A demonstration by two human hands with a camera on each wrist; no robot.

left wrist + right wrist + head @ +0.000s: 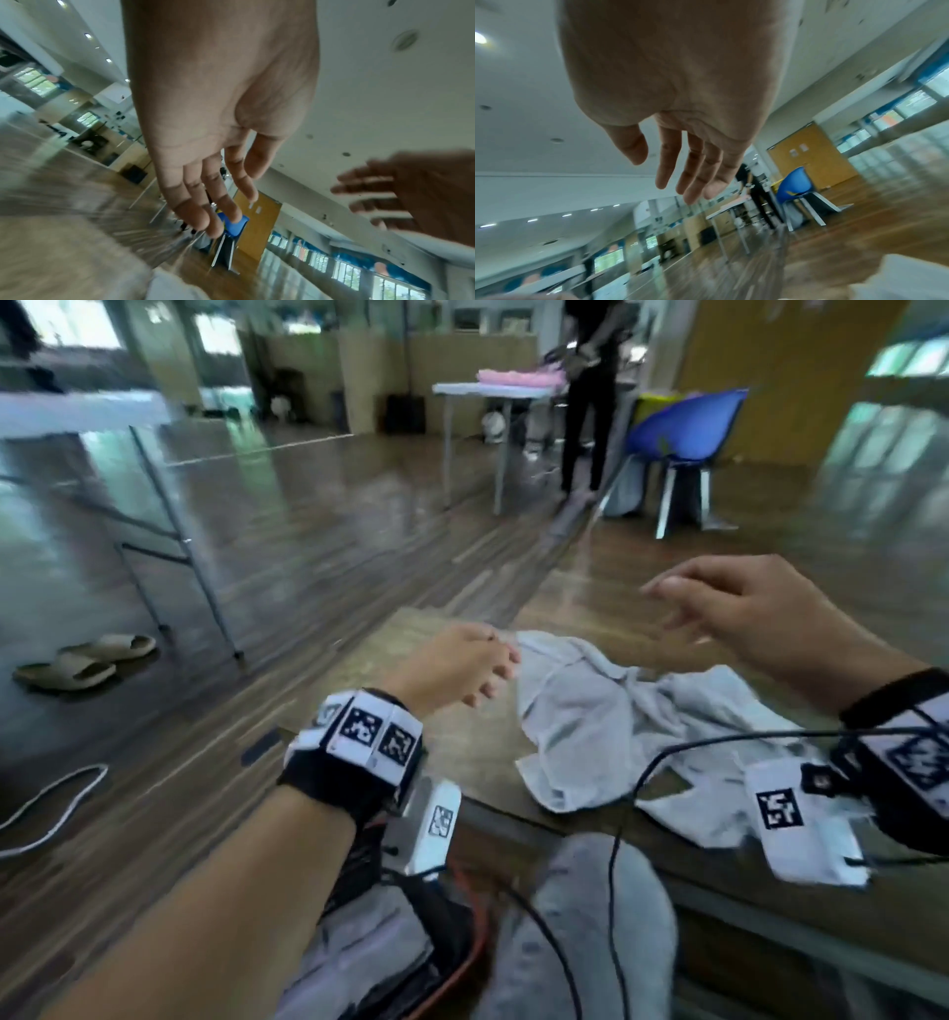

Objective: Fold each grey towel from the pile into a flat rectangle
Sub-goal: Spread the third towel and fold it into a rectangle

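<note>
A crumpled grey towel (590, 726) lies on the wooden table (462, 762) in the head view. My left hand (488, 675) hovers at the towel's far left corner. The left wrist view shows that left hand (231, 203) with straight fingers and nothing in it. My right hand (672, 608) hangs in the air above the table, beyond the towel, with its fingers loosely spread. It is empty in the right wrist view (670, 174) too. More grey cloth (369, 947) lies in an orange-rimmed container by my lap.
Black cables (631, 793) run across the towel's near part. A person (585, 392) stands at a far white table (488, 390) bearing pink cloth. A blue chair (683, 433) is behind the table. Sandals (87, 660) and folding-table legs (174, 531) stand on the floor at left.
</note>
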